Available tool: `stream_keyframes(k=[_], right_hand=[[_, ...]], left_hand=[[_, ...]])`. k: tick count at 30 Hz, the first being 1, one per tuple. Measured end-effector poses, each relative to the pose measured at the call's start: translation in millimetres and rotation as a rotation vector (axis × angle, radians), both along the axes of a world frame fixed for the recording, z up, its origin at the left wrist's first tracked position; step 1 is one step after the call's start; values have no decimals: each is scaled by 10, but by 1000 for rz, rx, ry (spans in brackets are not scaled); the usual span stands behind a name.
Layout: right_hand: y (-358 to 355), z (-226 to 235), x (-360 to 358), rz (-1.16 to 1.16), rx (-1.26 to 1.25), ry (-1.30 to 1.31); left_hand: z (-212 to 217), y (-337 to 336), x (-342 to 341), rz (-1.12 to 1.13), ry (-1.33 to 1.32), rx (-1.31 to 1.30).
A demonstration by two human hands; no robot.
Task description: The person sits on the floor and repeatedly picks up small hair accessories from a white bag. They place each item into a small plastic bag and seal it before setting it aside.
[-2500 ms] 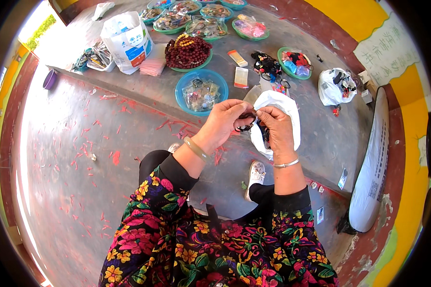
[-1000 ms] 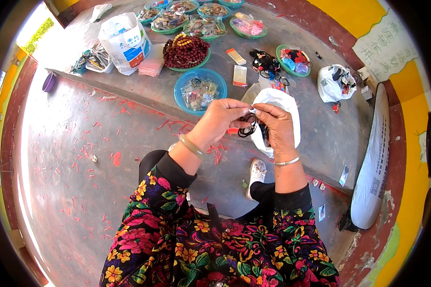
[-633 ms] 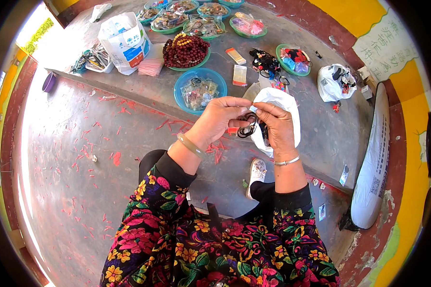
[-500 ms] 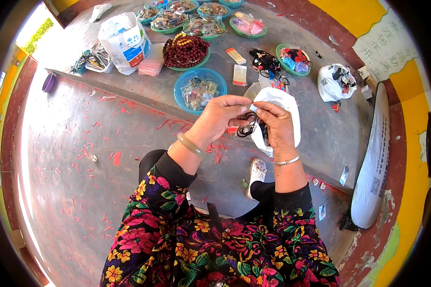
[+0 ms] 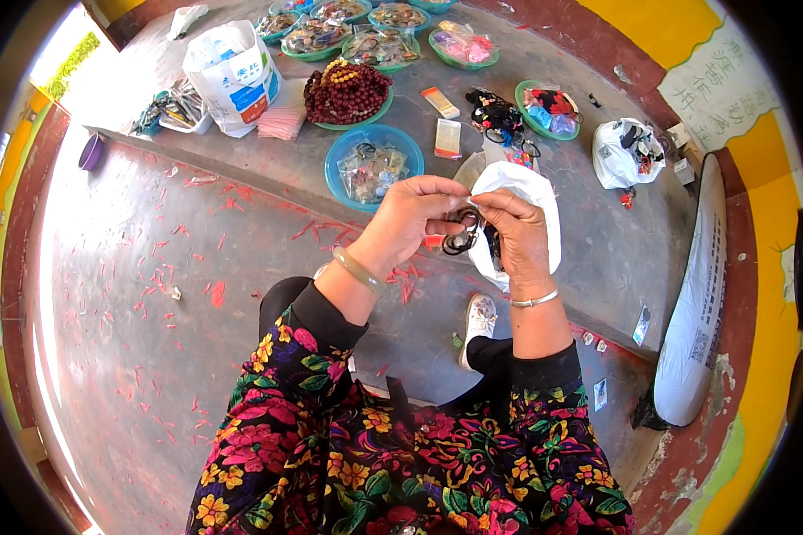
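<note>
Two hands work a small dark beaded piece above a concrete ledge covered with dishes of beads.

At far left on the ledge stands a white printed bag [image 5: 232, 76], then a green dish of dark red beads [image 5: 346, 92] and a blue dish of small clear packets [image 5: 372, 167]. The left hand [image 5: 410, 223], a pale bangle at its wrist, has fingertips pinched together on a dark beaded loop [image 5: 459, 239]. The loop hangs between both hands, touching the right hand [image 5: 519, 236], whose fingers close on it and on a white plastic bag [image 5: 526, 192] behind.
</note>
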State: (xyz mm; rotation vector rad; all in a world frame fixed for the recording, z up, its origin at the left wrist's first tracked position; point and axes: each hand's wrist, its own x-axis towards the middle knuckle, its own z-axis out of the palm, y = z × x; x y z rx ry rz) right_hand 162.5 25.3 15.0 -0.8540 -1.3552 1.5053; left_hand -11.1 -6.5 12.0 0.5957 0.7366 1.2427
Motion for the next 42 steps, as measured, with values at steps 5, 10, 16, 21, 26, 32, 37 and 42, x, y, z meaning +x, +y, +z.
stream_keyframes(k=[5, 10, 16, 21, 26, 32, 37, 42], right_hand=[[33, -20, 21, 34, 83, -81], [20, 10, 29, 6, 124, -97], [11, 23, 20, 1, 146, -130], [16, 11, 17, -2, 231, -201], [12, 20, 1, 2, 255, -251], [7, 48, 16, -21, 116, -190], [34, 82, 19, -37, -8, -38], [47, 25, 22, -12, -95, -95]], left_hand=[[8, -11, -13, -4, -53, -7], [68, -14, -11, -34, -92, -39], [63, -4, -26, -59, -110, -47], [-57, 17, 12, -55, -50, -41], [-78, 24, -16, -50, 2, -38], [-27, 13, 20, 29, 69, -17], [-32, 19, 46, 88, 145, 21], [2, 11, 96, 68, 262, 44]])
